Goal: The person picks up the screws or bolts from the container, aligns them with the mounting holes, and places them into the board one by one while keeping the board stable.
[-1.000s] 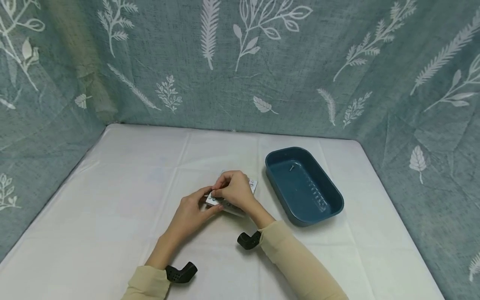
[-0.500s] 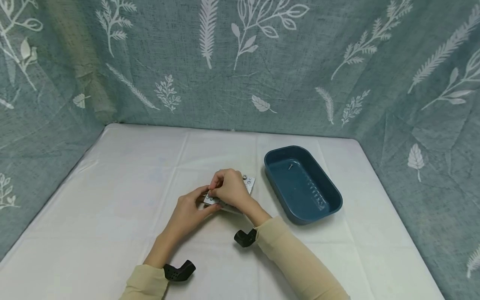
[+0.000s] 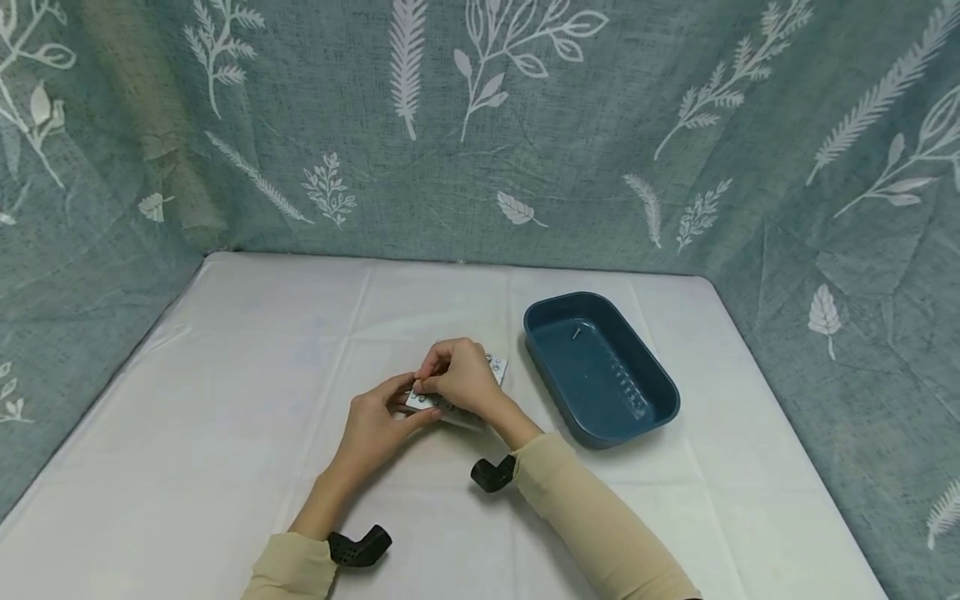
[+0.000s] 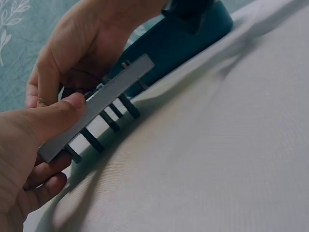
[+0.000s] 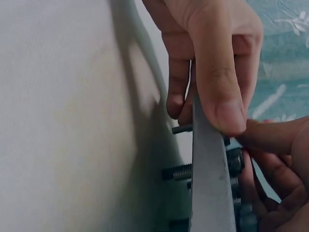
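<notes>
A grey metal plate (image 3: 422,401) is held tilted just above the table, with several bolts through it. Their threaded shanks (image 4: 91,140) stick out underneath, and dark heads (image 5: 235,162) line the upper side. My left hand (image 3: 382,425) grips the plate's near left end, thumb along its edge and fingers at the far side and below. Over the upper face, my right hand (image 3: 467,379) has thumb and fingertips pinched together at a bolt close to the left fingers. That bolt is mostly hidden by the fingers, and the right hand also covers the plate's middle.
To the right of the hands stands a dark teal plastic box (image 3: 540,367) with one small screw (image 3: 576,333) inside. White cloth (image 3: 247,400) covers the table. A patterned green curtain (image 3: 420,192) hangs behind. Black wrist mounts (image 3: 362,547) project from both wrists.
The head view has shifted slightly. Both hands stay at the plate, and the right fingertips move only a little at the same near left end.
</notes>
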`<state>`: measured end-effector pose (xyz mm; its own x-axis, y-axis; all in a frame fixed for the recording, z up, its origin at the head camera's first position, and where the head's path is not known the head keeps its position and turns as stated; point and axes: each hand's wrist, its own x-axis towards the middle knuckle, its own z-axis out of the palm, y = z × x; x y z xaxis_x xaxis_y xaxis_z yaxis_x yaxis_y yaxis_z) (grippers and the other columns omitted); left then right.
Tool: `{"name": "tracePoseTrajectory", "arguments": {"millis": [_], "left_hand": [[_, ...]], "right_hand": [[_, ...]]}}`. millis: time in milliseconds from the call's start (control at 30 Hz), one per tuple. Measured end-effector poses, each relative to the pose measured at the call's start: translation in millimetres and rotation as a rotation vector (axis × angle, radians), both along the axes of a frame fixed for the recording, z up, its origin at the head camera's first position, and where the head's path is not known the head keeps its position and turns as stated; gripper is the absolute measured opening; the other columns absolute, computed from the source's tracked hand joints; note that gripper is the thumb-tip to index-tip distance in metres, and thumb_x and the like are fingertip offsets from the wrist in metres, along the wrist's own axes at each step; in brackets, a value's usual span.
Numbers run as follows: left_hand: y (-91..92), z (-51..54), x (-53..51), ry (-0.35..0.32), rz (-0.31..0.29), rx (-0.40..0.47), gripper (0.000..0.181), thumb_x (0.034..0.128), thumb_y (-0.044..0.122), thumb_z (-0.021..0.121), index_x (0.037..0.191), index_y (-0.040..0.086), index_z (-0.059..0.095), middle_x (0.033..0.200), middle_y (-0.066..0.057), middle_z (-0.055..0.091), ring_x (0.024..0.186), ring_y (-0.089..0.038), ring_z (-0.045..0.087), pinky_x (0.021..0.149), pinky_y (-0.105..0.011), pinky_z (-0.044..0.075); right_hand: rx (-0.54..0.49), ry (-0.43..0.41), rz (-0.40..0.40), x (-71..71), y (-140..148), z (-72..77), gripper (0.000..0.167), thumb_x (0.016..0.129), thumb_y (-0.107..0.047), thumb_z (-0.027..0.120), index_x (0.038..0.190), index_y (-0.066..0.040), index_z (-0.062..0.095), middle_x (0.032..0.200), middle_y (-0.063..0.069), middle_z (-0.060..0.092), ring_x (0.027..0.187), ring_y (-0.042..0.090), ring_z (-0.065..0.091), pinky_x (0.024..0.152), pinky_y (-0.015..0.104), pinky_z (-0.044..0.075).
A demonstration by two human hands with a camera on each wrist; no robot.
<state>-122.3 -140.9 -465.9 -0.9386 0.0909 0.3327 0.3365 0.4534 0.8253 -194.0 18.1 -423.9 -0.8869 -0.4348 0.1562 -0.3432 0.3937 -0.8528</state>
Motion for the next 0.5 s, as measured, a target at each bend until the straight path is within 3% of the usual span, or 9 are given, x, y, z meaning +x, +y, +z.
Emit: {"name": "tracePoseTrajectory", "arguments": {"millis": [200, 500], "left_hand": [[1.2, -2.0, -0.8, 0.021, -0.007, 0.044, 0.063, 0.0755, 0.018, 0.087, 0.129, -0.001, 0.061, 0.108, -0.012, 0.071, 0.078, -0.013, 0.07, 0.068, -0.029, 0.055], [1.6, -1.8, -1.1, 0.043, 0.017, 0.03, 0.06, 0.0737, 0.019, 0.088, 0.126, 0.0, 0.064, 0.11, -0.011, 0.071, 0.082, -0.014, 0.07, 0.07, -0.032, 0.056]], "right_hand": [[-0.024, -0.012, 0.044, -2.7, 1.1, -3.4, 0.019, 0.075, -0.006, 0.086, 0.068, -0.012, 0.07, 0.066, -0.008, 0.066, 0.062, 0.009, 0.064, 0.062, 0.024, 0.052], [-0.007, -0.008, 0.09, -5.7, 3.6, -6.2, 0.016, 0.077, -0.006, 0.085, 0.072, -0.013, 0.071, 0.069, -0.008, 0.067, 0.064, 0.009, 0.064, 0.063, 0.025, 0.051]]}}
